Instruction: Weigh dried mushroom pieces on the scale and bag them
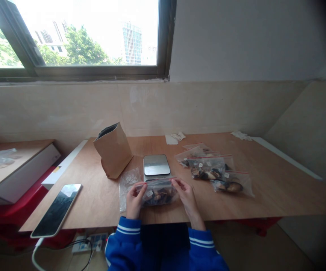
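Both hands pinch the top edge of a clear zip bag (pixel 158 196) with dark and brown dried pieces inside and a small white label. My left hand (pixel 134 199) grips its left corner between thumb and fingers. At the right corner, my right hand (pixel 185 194) is closed on the same edge. The bag is at the near edge of the table, just in front of a small digital scale (pixel 156 165) with a bare silver plate; the bag hides the scale's front. Left of the bag lies a clear plastic bag (pixel 127 182), partly behind my left hand.
An open brown paper bag (pixel 114 152) stands at back left. Several filled zip bags (pixel 208 169) lie on the right of the wooden table (pixel 272 180). A phone (pixel 57 210) with a charging cable sits at the left edge. Crumpled paper (pixel 176 137) lies at the back.
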Demonstrator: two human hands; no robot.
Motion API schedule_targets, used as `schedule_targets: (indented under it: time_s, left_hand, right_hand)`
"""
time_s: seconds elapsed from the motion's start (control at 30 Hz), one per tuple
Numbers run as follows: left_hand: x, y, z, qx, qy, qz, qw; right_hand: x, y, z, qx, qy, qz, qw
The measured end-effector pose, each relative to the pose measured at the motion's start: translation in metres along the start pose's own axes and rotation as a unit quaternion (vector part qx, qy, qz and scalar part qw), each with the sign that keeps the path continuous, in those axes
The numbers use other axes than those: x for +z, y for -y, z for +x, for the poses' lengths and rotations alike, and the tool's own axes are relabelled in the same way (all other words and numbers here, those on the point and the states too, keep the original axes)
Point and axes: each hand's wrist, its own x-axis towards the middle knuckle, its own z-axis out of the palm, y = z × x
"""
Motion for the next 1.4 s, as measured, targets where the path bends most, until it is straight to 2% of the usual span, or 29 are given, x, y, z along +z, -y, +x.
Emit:
schedule_targets:
  time_s: [0.33,0.63,0.83,1.03,1.13,1.4]
  left_hand:
    - [-0.001,0.0,-0.001,0.043,0.02,0.074,0.996]
    - [-0.007,0.004,0.002,0.074,-0.006,0.113,0.991]
    - [-0.004,0.002,0.0,0.056,-0.019,0.071,0.996]
    - [0.002,-0.001,-0.002,-0.025,-0.002,-0.011,1.0]
    - [0.002,0.003,-0.001,-0.024,0.0,-0.007,1.0]
    - [0.0,0.007,0.001,-0.008,0.001,0.019,1.0]
  right_hand:
    - [0.001,-0.001,-0.001,-0.01,0.022,0.014,1.0]
    - [-0.001,-0.003,-0.001,-0.04,0.0,-0.008,0.999]
    - [-0.002,-0.004,-0.002,-0.035,0.024,0.01,0.999]
    - [0.008,0.003,-0.008,0.004,0.072,0.111,0.991]
    - [0.014,0.002,-0.009,0.019,0.087,0.127,0.988]
    - [0.016,-0.002,-0.008,0.016,0.078,0.093,0.993]
